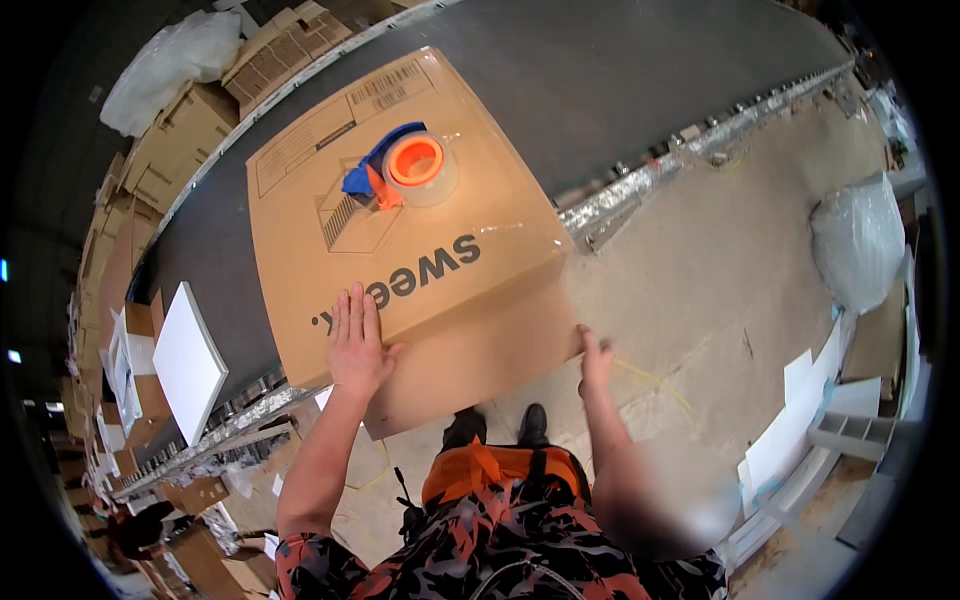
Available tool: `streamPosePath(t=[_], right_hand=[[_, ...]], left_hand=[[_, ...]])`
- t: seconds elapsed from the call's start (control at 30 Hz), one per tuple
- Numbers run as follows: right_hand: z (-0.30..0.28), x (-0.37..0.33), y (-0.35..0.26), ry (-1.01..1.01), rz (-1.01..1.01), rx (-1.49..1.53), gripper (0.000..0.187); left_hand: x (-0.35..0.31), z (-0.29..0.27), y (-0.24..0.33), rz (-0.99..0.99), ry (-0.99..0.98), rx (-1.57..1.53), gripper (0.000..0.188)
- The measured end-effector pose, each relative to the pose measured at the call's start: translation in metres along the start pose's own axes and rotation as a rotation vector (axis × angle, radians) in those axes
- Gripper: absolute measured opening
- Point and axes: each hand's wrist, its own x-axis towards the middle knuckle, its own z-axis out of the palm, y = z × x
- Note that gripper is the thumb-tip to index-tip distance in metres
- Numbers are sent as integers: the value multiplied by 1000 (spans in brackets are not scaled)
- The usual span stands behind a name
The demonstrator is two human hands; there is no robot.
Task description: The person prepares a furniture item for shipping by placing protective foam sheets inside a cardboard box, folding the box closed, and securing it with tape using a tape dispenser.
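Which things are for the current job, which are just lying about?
Job, likely:
- Large brown cardboard box, under left hand, right hand at its corner
- Blue-and-orange tape dispenser, on it

Apparently lying about:
- Thin white rectangular panel
- Rounded plastic-wrapped bundle, right
- Brown cardboard cartons, upper left

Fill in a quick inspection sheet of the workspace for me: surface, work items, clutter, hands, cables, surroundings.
Surface: dark conveyor belt with a metal edge, under the box.
Work items: large cardboard box, its near end past the belt's edge; blue-and-orange tape dispenser with a clear roll on top.
Clutter: white panel at the belt's left; pale panels and a plastic-wrapped bundle at right.
Hands: left hand flat on the box top; right hand at its near right corner, blurred, grip unclear.
Cables: nothing seen; only a thin pale cord on the shirt.
Surroundings: stacked cartons beyond the belt; bare-looking floor at right.
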Motion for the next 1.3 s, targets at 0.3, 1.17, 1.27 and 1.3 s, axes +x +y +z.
streamPosePath(t=[0.3, 1.17, 1.27, 1.3], right_hand=[[44, -46, -147, -757, 187, 496, 37], [163, -86, -322, -482, -1313, -1452, 39], [83, -32, -316, -517, -1116, -670, 58], [63, -33, -317, -571, -962, -535, 68]], left_hand=[[10, -10, -6, 50, 77, -99, 85], [83, -28, 61, 210, -210, -187, 74], [87, -23, 65, 247, -154, -129, 77], [86, -20, 64, 250, -135, -116, 77]])
